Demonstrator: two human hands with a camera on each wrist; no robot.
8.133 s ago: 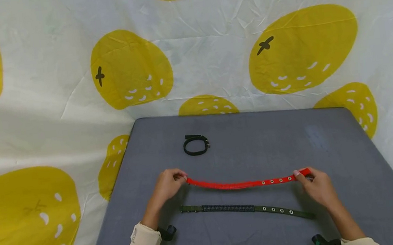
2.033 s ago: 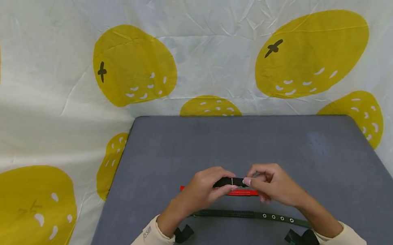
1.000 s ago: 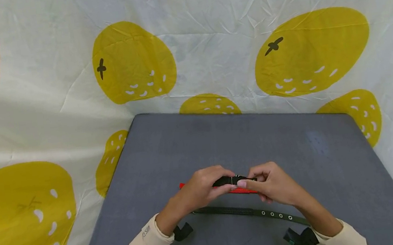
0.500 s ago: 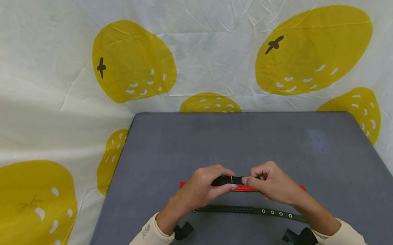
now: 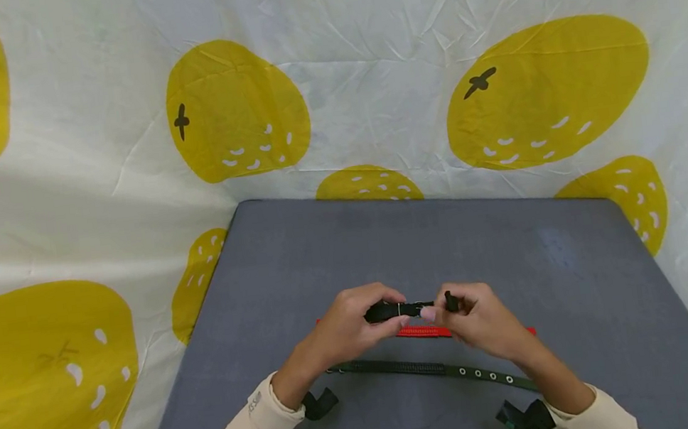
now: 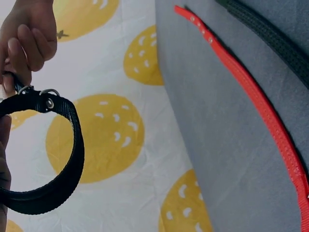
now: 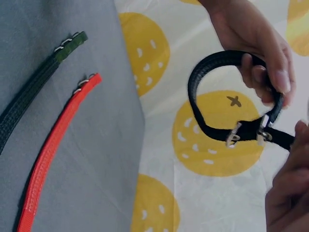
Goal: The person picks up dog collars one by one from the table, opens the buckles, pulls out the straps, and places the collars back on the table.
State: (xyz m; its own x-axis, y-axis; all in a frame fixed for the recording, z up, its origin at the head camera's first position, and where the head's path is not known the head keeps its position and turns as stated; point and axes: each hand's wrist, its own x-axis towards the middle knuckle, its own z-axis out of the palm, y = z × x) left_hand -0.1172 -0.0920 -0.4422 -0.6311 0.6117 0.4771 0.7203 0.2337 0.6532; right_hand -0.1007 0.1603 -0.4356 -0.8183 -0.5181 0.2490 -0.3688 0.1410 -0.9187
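Observation:
Held up over the table is a black dog collar (image 5: 416, 309), bent into a loop. My left hand (image 5: 347, 325) grips the padded side of the loop between thumb and fingers, as the right wrist view shows. Its metal buckle and D-ring (image 7: 232, 135) sit on the lower stretch of the loop there. My right hand (image 5: 482, 319) pinches the collar's strap end (image 7: 281, 139) just beyond the buckle; part of that end is hidden by the fingers. Behind and below the hands lies a red collar (image 5: 423, 332), partly covered by them in the head view.
A dark green collar (image 5: 487, 373) with metal eyelets lies stretched out nearer the front of the grey padded table (image 5: 297, 249). White cloth (image 5: 370, 111) printed with yellow fruit hangs behind and beside it. Black straps (image 5: 527, 419) are at both wrists.
Earlier my hands held the red collar; it now lies on the table, and the black collar from the back is in both hands. Lately the strap end has come up past my right fingers.

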